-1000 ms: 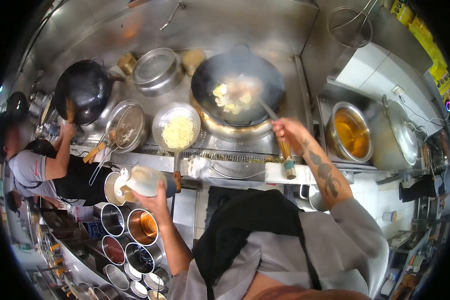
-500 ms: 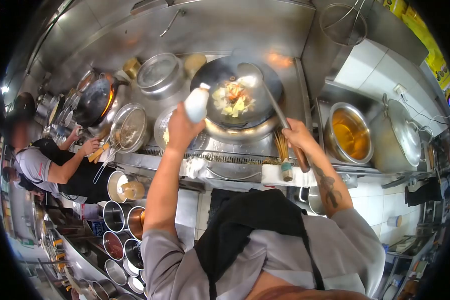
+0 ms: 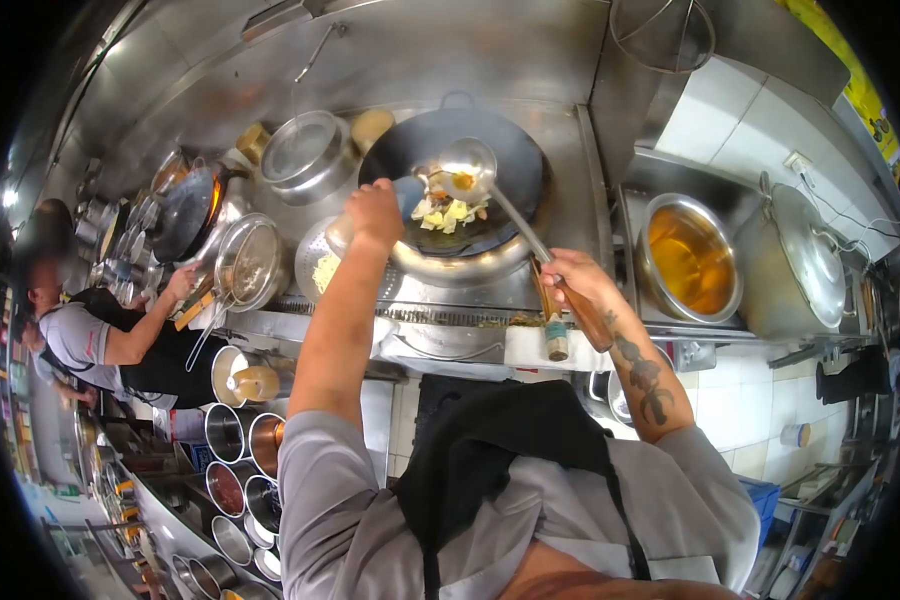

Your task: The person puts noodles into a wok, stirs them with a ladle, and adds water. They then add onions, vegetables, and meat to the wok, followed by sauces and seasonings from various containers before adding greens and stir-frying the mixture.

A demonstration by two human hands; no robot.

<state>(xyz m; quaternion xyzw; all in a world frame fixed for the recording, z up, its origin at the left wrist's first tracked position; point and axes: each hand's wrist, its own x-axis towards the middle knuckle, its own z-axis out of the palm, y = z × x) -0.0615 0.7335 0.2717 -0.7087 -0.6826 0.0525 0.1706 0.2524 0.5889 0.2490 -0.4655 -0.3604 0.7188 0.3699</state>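
The black wok point(image 3: 518, 150) sits on the stove, with pale chopped food point(image 3: 448, 214) and some orange bits inside. Closed fingers of my left hand point(image 3: 373, 213) are at the wok's left edge, round a pale object point(image 3: 340, 235) that could be a cloth or a bottle; I cannot make out which. My right hand point(image 3: 580, 280) grips the wooden handle of a metal ladle point(image 3: 515, 218). The ladle's bowl is over the food, with a little yellowish stuff in it. A bamboo brush point(image 3: 556, 340) lies just below my right hand.
A pot of amber liquid point(image 3: 690, 258) and a large lidded pot point(image 3: 792, 262) are on the right. Left of the wok are a perforated tray point(image 3: 315, 245), a strainer point(image 3: 250, 262) and a lidded steel pot point(image 3: 310, 150). Another person point(image 3: 120, 335) works at the far left.
My left hand has turned and moved slightly left, tilting the pale object. The ladle's bowl has shifted down toward the food. The view has moved a little; less steam shows.
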